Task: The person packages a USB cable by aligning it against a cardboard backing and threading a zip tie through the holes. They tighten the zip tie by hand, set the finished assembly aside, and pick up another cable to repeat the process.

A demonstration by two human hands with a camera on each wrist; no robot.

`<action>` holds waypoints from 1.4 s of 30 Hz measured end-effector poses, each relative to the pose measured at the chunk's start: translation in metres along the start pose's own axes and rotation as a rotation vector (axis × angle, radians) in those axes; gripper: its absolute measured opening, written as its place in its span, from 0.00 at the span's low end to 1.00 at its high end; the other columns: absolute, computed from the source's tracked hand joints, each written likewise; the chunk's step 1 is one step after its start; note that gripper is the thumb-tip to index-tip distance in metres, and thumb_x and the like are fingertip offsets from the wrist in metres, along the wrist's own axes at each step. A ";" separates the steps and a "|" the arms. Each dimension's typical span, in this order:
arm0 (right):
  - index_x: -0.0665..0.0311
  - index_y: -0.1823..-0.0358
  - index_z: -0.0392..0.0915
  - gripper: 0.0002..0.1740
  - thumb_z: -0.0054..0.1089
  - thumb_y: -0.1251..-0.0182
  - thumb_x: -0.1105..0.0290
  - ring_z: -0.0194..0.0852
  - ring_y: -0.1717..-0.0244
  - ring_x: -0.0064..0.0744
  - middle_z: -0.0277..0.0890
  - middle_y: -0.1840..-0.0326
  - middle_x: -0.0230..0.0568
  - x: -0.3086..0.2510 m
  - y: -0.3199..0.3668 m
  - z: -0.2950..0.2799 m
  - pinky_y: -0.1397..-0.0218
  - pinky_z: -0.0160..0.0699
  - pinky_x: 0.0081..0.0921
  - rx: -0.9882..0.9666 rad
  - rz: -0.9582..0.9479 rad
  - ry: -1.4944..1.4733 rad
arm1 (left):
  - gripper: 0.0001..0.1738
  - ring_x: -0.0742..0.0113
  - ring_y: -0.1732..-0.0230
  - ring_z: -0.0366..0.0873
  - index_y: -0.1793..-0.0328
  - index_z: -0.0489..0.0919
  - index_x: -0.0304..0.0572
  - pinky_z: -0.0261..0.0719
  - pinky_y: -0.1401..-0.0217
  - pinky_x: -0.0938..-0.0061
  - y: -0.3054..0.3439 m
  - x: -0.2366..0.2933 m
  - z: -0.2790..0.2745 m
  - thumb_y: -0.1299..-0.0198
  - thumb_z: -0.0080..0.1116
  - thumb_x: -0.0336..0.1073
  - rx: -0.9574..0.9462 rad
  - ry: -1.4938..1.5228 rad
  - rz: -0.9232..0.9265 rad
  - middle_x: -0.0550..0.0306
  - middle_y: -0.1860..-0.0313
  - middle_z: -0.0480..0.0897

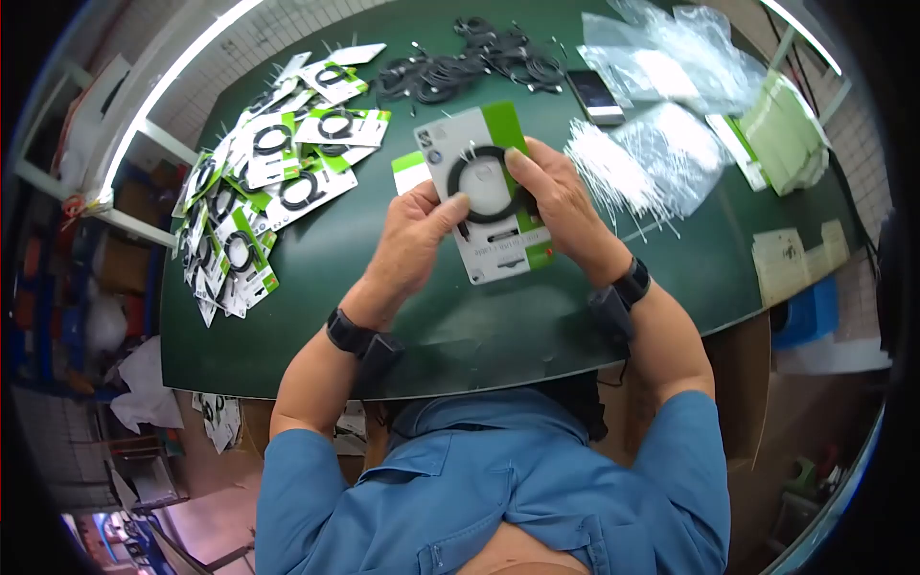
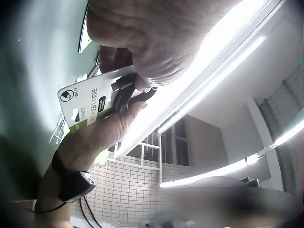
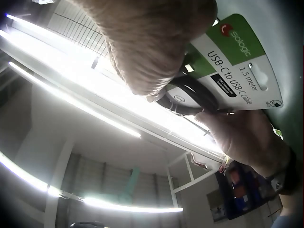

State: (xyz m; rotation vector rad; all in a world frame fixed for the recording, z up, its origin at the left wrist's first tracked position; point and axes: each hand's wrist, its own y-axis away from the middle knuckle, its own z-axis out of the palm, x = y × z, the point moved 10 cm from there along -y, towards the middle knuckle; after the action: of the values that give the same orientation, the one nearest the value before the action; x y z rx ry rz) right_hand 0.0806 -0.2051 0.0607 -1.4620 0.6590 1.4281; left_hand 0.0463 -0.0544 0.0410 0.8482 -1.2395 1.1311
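Note:
A white-and-green packaging card printed "USB-C to USB-C cable" is held up over the table in both hands. On its face lies a coiled black USB-C cable, with a white tie at the top of the loop. My left hand pinches the card's left side, thumb over the coil. From the right, my right hand grips the opposite edge, its thumb pressing on the coil's upper part. The fingers behind the card are hidden. Behind it, another white-and-green card shows partly.
Carded cables are heaped at the left of the green table. Loose black cables lie at the back. To the right are a phone, white ties, clear plastic bags and a stack of cards.

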 end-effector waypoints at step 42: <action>0.70 0.49 0.83 0.07 0.59 0.18 0.74 0.83 0.68 0.23 0.86 0.60 0.39 -0.001 -0.012 -0.009 0.64 0.82 0.22 0.100 -0.194 0.639 | 0.21 0.71 0.55 0.87 0.34 0.82 0.31 0.87 0.58 0.76 -0.066 0.018 -0.180 0.28 0.68 0.35 0.143 -0.406 -0.250 0.57 0.51 0.88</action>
State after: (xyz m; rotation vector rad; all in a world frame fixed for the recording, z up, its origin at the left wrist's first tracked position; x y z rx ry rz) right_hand 0.0947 -0.2081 0.0635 -1.8543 0.9292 0.7547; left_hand 0.1584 0.1021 0.0338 1.3509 -1.3432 0.8771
